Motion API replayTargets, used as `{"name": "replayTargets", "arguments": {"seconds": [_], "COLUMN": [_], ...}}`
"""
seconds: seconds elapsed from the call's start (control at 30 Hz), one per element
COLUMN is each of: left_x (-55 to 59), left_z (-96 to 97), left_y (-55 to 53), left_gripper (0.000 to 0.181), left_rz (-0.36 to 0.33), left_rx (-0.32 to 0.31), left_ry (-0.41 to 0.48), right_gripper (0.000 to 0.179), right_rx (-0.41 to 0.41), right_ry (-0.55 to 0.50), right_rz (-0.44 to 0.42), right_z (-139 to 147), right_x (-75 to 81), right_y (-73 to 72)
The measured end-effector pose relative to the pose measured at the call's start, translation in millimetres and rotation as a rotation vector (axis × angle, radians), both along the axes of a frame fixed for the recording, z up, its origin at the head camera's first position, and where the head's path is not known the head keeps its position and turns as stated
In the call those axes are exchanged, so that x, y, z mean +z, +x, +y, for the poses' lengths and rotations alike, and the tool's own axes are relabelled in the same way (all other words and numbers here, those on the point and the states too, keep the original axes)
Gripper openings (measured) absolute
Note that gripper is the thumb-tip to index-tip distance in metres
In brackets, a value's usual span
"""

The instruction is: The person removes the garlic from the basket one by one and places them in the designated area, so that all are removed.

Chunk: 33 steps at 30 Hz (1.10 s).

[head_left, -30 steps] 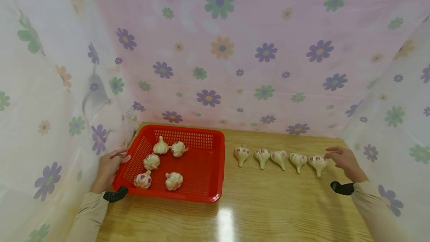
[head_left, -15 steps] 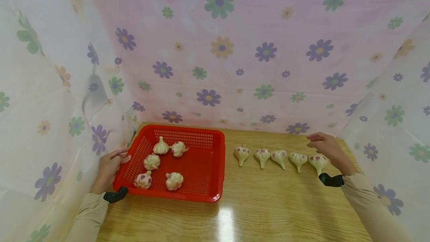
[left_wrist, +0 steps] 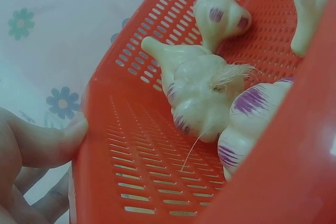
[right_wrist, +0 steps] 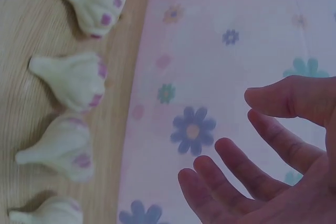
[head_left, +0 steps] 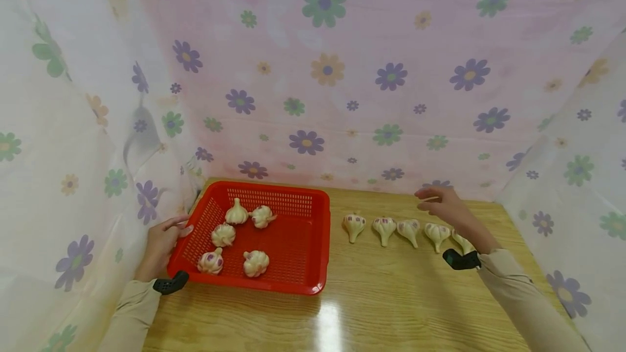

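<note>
At the left, my left hand point(head_left: 161, 243) holds the side of a red plastic basket point(head_left: 320, 243), with the thumb point(left_wrist: 79, 129) at the rim and the other fingers outside the wall. Several garlic bulbs lie in the basket, among them a bulb with root hairs point(left_wrist: 197, 93) near the left wall. To the right of the basket, more garlic bulbs form a row on the table, stems toward me, the first point(head_left: 354, 227) beside the basket. Over the row's right end hovers my right hand point(head_left: 450, 211), fingers loosely spread and holding nothing; its wrist partly hides the last bulb point(head_left: 462, 240).
The wooden table point(head_left: 381, 303) carries both basket and row. Flower-printed sheeting point(head_left: 362, 80) stands behind the table and along both sides. Each wrist wears a black camera mount, such as the right one point(head_left: 461, 259).
My right hand has moved left from beside the last bulb to above the row's right part. The left hand, basket and bulbs stay put; the head view shifts slightly.
</note>
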<state>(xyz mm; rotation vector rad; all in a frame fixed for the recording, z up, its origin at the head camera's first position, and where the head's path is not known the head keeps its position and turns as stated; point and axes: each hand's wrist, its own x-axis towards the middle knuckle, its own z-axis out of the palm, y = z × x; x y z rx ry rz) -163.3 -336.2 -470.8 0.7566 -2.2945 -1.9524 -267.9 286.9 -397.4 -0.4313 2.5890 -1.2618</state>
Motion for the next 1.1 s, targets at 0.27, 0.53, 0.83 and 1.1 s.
{"name": "replayTargets", "arguments": {"seconds": [0.27,0.53,0.83,1.1], "left_x": [0.6,1.3,1.6,-0.3], "left_z": [0.9,1.9,-0.2,0.2], "left_y": [-0.7,0.5,0.3,-0.1], "left_gripper": [0.052,0.051,0.051,0.051], "left_rz": [0.003,-0.003,0.001,-0.015], "left_rx": [-0.009,-0.013,-0.006,-0.003], "left_ry": [-0.016,-0.024,-0.023,-0.017], "right_gripper": [0.034,0.035,0.029,0.026], "right_rx": [0.075,0.142,0.211,0.247], "right_ry": [-0.029,-0.071,-0.133,-0.133], "right_rz": [0.026,-0.021,-0.006,-0.021], "right_z": [-34.8,-64.7,-96.7,-120.2], "right_x": [9.7,17.0,17.9,17.5], "right_y": [1.6,5.8,7.6,9.7]}}
